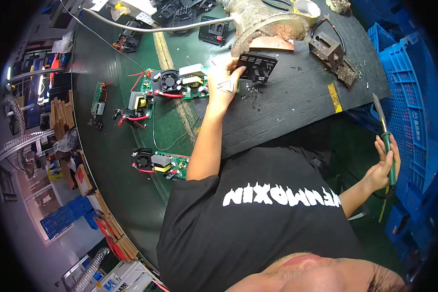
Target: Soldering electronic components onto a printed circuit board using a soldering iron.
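My left hand (224, 80) is closed on the edge of a black plastic panel (258, 67) with vent slots, held tilted above the dark bench. Green circuit boards lie by that hand; one carries a black fan (168, 81) and red wires. Out at the right, past the bench edge, my right hand (385, 163) is wrapped round the green handle of a soldering iron (385, 138). Its metal tip points up and away from me. Nearest to the iron's tip is the bench corner, with a metal soldering iron stand (327, 51) farther in.
A dusty fume extraction hood (270, 27) stands at the far side, near a roll of tape (307, 9). More black panels (214, 31) lie at the back. Blue plastic crates (404, 97) are stacked at the right. Another fan board (160, 163) sits near my left elbow.
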`<state>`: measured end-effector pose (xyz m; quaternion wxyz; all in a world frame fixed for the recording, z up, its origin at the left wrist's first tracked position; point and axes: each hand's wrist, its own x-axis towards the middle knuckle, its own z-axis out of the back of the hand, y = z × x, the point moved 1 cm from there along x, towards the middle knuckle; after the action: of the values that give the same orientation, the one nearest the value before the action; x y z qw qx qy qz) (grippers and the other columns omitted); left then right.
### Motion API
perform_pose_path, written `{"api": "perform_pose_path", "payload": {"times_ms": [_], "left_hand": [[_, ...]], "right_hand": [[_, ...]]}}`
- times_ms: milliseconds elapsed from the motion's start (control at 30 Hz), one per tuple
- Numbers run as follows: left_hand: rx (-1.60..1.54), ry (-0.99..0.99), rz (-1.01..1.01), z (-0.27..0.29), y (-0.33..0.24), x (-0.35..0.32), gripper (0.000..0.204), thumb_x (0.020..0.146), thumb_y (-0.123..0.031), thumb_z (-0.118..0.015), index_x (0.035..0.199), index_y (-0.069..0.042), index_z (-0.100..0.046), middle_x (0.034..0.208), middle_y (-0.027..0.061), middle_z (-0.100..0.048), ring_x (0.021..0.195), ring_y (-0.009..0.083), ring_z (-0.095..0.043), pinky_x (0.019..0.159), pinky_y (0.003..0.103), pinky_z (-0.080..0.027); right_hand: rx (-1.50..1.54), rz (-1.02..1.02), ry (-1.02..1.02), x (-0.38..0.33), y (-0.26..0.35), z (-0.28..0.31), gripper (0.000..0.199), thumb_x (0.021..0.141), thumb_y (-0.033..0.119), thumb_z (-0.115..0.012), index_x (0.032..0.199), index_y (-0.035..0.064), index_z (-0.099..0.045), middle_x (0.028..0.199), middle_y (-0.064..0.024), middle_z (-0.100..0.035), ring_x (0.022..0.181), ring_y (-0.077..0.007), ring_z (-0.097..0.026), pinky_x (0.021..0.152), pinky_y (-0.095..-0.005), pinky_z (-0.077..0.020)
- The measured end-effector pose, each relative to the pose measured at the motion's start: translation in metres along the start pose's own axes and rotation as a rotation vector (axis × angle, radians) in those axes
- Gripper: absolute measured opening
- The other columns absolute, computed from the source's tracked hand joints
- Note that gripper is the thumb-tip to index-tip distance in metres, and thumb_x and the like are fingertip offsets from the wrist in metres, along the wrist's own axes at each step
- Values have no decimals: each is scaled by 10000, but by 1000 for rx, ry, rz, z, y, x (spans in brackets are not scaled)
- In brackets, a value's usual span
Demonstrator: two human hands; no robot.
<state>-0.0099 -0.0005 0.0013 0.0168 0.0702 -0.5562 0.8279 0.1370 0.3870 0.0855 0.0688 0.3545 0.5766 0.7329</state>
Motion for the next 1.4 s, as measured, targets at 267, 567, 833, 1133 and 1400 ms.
{"api": "perform_pose_path", "payload": {"times_ms": [267,567,833,1133,1400], "left_hand": [[275,-84,-75,2,-5,-6,151,733,-119,-674,872,-62,-685,542,47,-573,437,119,-513,439,257,-391],[677,-180,-156,4,-6,-5,218,669,-242,-696,826,-90,-684,703,121,-607,719,300,-570,675,399,-430],[498,-313,-190,17,-1,-10,155,626,-200,-712,703,-73,-668,610,134,-589,613,317,-583,575,395,-440],[587,-311,-164,18,-11,-27,191,672,-224,-693,772,-65,-658,688,128,-610,656,307,-592,587,400,-451],[844,-263,-115,115,-20,-106,236,651,-81,-574,886,-64,-600,879,116,-587,865,319,-527,783,398,-416]], "right_hand": [[-58,-20,-2,-6,9,-11,248,888,10,-350,984,-157,-508,1057,-310,-550,831,-391,-634,708,-349,-570],[30,-36,48,-8,9,-18,252,898,41,-368,1005,-139,-508,1073,-310,-543,834,-404,-630,724,-358,-565],[-35,-72,111,-5,10,-28,262,902,52,-360,998,-143,-505,1075,-296,-552,851,-393,-629,730,-345,-564],[48,-45,167,3,11,-49,279,890,60,-350,982,-130,-533,1053,-296,-559,795,-380,-643,686,-336,-575],[207,-103,195,1,-15,-25,409,916,255,-344,990,-98,-536,1088,-289,-550,792,-378,-643,672,-335,-571]]}}
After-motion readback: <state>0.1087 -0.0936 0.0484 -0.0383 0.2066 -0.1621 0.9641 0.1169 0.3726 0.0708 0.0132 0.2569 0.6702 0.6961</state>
